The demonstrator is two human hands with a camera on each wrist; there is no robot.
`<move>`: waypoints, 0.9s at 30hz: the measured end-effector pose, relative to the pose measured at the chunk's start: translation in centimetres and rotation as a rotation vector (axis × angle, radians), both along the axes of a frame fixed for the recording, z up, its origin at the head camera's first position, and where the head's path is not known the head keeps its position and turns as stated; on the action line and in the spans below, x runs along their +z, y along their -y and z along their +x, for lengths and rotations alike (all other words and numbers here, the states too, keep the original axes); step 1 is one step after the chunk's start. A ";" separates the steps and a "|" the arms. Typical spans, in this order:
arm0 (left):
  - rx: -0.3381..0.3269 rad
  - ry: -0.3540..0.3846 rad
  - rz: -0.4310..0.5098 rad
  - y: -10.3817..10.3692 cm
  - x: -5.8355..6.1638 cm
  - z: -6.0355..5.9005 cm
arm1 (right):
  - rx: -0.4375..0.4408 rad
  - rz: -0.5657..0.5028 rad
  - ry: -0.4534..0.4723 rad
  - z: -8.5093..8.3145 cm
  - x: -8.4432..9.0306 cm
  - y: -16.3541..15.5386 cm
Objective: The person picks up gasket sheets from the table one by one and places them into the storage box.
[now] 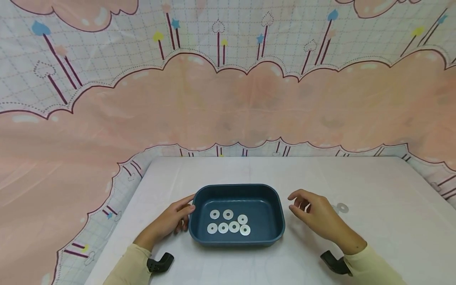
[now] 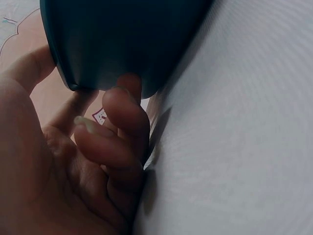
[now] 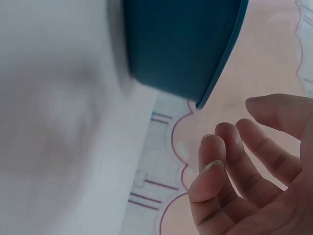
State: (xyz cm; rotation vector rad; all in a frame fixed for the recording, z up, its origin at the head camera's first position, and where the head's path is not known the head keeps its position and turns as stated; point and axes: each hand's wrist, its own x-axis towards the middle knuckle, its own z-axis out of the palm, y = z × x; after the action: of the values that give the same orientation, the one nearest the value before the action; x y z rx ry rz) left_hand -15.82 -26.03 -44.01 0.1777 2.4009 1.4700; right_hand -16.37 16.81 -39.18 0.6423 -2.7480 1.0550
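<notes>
A dark blue rectangular tray sits on the white table, with several flat silver washers lying on its floor, mostly left of the middle. My left hand holds the tray's left end: the thumb is at the rim, and other fingers bend beside the outer wall. In the left wrist view, fingertips meet that wall. My right hand hovers just right of the tray with loosely bent fingers. The right wrist view shows no object between thumb and fingers, and the tray wall stands apart from them.
A greyish washer lies on the table behind the right wrist. Black wrist devices sit under both cuffs. A printed peach and white cloth hangs behind the table and borders its left and right sides.
</notes>
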 end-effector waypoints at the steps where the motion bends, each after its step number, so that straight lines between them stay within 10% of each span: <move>1: -0.001 0.001 0.001 0.0 0.0 0.0 | -0.005 0.004 0.000 -0.1 -0.1 -0.2; 27: -0.012 -0.008 0.008 0.0 -0.1 -0.1 | -0.145 0.071 0.031 -2.1 -0.4 -7.0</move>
State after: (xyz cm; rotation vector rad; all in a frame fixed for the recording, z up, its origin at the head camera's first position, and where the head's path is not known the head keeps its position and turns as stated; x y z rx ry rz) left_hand -15.88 -26.07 -44.06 0.2000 2.3962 1.4764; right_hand -18.49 23.77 -39.54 0.4317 -2.8198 0.9473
